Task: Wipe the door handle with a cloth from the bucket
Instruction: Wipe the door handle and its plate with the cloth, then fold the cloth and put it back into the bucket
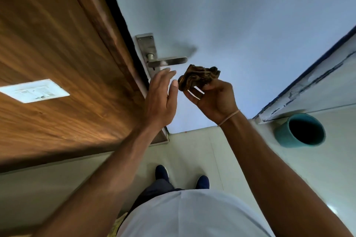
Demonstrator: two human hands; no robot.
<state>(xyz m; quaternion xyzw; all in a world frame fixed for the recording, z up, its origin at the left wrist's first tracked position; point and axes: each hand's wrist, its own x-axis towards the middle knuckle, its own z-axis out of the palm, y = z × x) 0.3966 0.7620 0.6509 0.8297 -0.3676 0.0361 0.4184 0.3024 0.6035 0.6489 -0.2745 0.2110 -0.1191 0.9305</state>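
Observation:
A steel lever door handle (167, 61) on its backplate (146, 44) sticks out from the pale blue door (240, 15). Just below the lever's free end, my right hand (214, 96) holds a crumpled brown striped cloth (198, 77) that does not touch the handle. My left hand (161, 96) is raised beside the cloth with its fingers straight and together, empty, its fingertips just under the lever. The teal bucket (300, 131) stands on the floor at the right; its inside is dark.
A wooden panel (57, 54) with a white switch plate (35, 90) fills the left side. A white, scuffed wall base with a dark edge (308, 82) runs behind the bucket. My two dark shoes (183, 177) stand on the pale tiled floor.

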